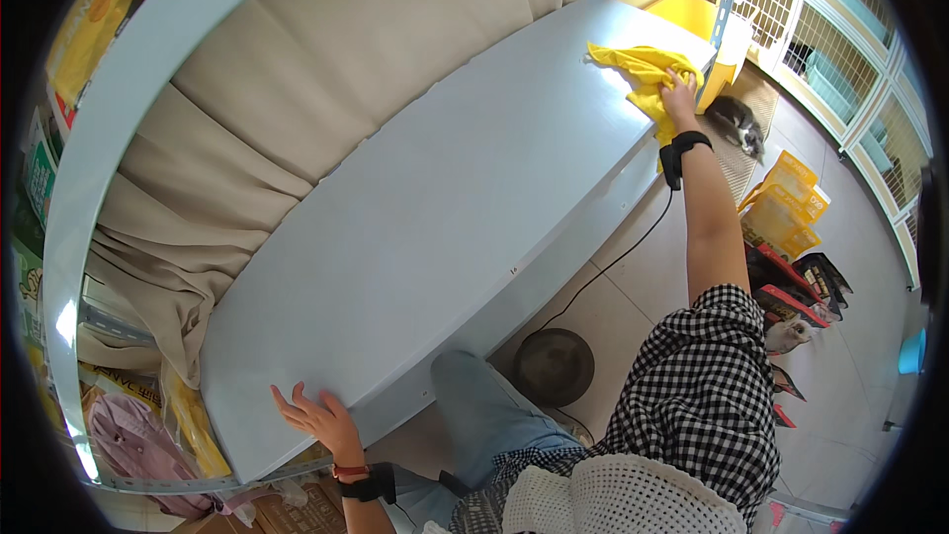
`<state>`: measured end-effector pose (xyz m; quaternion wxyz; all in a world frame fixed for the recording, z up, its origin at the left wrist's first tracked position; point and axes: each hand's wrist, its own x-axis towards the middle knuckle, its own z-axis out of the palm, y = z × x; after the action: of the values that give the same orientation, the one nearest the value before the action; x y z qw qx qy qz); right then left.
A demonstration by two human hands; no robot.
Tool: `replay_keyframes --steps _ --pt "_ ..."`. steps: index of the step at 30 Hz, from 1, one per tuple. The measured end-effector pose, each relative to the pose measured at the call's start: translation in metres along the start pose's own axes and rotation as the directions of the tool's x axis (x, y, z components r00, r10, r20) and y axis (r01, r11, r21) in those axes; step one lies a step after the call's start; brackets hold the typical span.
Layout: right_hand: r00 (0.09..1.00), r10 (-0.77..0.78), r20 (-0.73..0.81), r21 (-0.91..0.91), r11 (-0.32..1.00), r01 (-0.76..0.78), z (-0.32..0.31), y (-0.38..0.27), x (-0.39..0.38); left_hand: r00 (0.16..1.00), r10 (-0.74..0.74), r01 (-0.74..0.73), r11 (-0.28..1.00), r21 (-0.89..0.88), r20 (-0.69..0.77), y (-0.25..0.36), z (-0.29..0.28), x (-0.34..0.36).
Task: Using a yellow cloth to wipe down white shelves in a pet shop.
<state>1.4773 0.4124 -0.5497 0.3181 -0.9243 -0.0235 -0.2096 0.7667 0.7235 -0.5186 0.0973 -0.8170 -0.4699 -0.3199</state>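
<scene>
A yellow cloth (643, 66) lies bunched on the far right end of a grey metal shelf (415, 208). Pressing on it is my right hand (678, 97), its fingers closed over the fabric, with one fold hanging over the shelf's front edge. My left hand (321, 423) is at the near left end of the shelf, fingers spread, holding nothing. Both wrists wear black bands, and a cable runs down from the right one.
A beige curtain (326, 49) hangs behind the shelf. A grey and white cat (736, 124) is on a mat by the shelf's right end. Yellow bags (786, 203) stand on the floor to the right, near wire cages (840, 69). A round dark object (554, 367) sits below the shelf.
</scene>
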Motion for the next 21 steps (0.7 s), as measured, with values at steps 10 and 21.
replay_keyframes --steps 10,21 --pt "0.962 -0.262 0.081 0.171 0.954 0.246 -0.028 -0.113 -0.223 0.999 0.004 -0.003 1.0 0.021 -0.034 0.002 0.0 0.004" --pt "0.997 -0.077 0.01 0.065 0.995 0.076 -0.004 -0.033 -0.054 1.0 0.016 -0.017 0.997 0.071 0.018 0.008 0.0 0.004"
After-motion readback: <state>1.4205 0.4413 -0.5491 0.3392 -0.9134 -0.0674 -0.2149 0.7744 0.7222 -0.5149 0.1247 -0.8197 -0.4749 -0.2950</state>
